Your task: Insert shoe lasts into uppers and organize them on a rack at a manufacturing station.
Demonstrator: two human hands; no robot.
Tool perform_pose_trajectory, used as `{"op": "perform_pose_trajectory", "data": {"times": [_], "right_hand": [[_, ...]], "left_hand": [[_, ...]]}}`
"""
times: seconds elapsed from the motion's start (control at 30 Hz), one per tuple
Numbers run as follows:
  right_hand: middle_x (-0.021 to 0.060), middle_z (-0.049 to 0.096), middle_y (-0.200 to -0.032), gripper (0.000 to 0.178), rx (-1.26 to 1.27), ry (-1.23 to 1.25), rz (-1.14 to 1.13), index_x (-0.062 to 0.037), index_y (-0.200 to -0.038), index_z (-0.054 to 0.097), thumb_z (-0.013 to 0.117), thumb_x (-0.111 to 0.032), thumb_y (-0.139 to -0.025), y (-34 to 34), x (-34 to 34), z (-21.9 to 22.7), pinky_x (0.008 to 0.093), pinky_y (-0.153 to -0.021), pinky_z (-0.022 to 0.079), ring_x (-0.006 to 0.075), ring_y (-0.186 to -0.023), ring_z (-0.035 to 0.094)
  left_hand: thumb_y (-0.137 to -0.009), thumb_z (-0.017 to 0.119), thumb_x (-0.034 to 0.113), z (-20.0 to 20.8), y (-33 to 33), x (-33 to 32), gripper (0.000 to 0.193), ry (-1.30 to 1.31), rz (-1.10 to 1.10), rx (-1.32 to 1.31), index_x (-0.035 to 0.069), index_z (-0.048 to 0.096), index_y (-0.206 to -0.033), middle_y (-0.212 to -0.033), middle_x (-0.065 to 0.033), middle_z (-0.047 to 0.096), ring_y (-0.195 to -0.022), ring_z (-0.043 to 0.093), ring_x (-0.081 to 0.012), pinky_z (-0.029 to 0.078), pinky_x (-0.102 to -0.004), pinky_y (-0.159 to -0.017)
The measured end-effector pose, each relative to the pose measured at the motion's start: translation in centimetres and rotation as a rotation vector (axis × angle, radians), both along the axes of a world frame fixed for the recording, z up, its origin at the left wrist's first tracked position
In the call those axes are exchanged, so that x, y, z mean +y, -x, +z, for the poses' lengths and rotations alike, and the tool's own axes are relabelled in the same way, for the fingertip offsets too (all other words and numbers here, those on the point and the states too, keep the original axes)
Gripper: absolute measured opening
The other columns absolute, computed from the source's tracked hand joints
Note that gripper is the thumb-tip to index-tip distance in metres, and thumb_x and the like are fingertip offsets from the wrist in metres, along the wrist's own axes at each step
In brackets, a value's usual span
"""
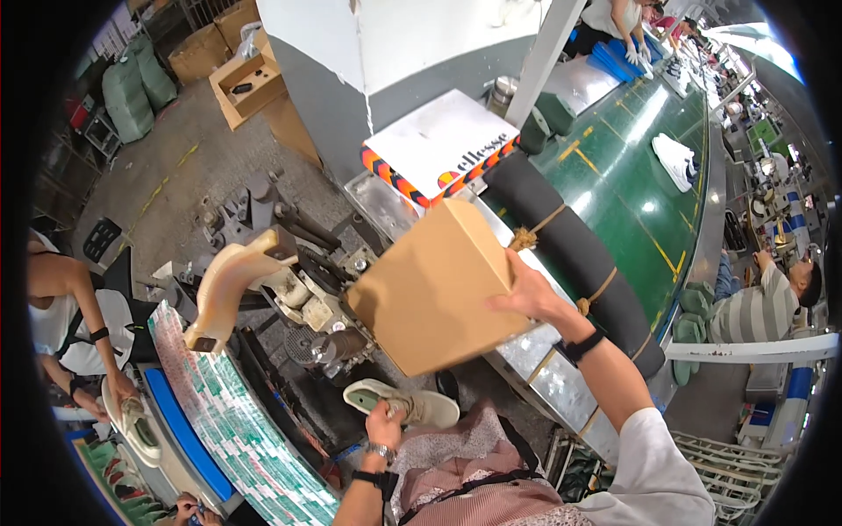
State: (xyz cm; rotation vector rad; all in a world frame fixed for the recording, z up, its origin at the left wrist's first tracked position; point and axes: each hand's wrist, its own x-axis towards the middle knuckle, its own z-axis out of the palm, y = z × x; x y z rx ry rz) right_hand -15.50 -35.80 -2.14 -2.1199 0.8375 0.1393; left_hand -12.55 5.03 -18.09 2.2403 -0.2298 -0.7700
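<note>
My left hand (383, 430) is closed round a beige sneaker (434, 408), low in front of my body. The shoe lies sideways, its opening toward the left and its toe toward the right. My right hand (533, 294) grips a plain brown cardboard box (438, 289) by its right side, thumb on the face toward me and the other fingers partly hidden at the edge. Tilted, the box covers part of the metal bench and of the machine behind it. Its contents, if any, do not show.
A machine with a curved tan arm (232, 285) stands left of the box. A white and orange shoebox (438, 145) lies beyond it. Rightward, a black padded roll (574, 254) borders a green conveyor (614, 158) carrying a white shoe (674, 162). A co-worker (74, 307) handles a shoe at left.
</note>
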Motion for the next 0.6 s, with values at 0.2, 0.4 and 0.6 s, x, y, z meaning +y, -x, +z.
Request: {"op": "perform_pose_trajectory", "data": {"times": [0.2, 0.4, 0.6], "right_hand": [[0.0097, 0.062, -0.13, 0.098, -0.473, -0.23, -0.068, -0.0023, -0.147, 0.042, 0.091, -0.019, -0.063, 5.1, -4.4, 12.0, 0.0346, -0.105, 0.046, 0.019, -0.121, 0.058], [0.0174, 0.05, -0.145, 0.087, -0.333, 0.7, -0.052, -0.0057, -0.15, 0.042, 0.08, -0.041, -0.08, -5.5, -15.2, 15.6, 0.0465, -0.112, 0.037, 0.0307, -0.135, 0.047], [0.0174, 0.042, -0.151, 0.069, -0.188, 0.956, 0.155, -0.0182, -0.151, 0.043, 0.057, -0.055, -0.094, -13.5, -8.4, 1.1, 0.0677, -0.113, 0.026, 0.0423, -0.143, 0.032]], "left_hand": [[-0.077, 0.076, 0.021, 5.2, 2.7, 1.9, 0.029, 0.023, 0.029, 0.014, 0.0, 0.057, -0.075, -0.068, -0.0226, 0.061, -0.067, 0.064, -0.0415, 0.047, -0.0456, -0.06], [-0.078, 0.076, 0.018, 9.4, 4.7, 2.1, 0.025, 0.048, 0.123, 0.018, 0.0, 0.059, -0.077, -0.066, -0.0198, 0.061, -0.062, 0.064, -0.0362, 0.048, -0.0425, -0.059], [-0.081, 0.075, 0.018, 12.9, 6.7, 0.1, 0.024, 0.098, 0.106, -0.029, 0.002, 0.058, -0.078, -0.064, -0.0171, 0.059, -0.059, 0.061, -0.0322, 0.046, -0.0405, -0.056]]}}
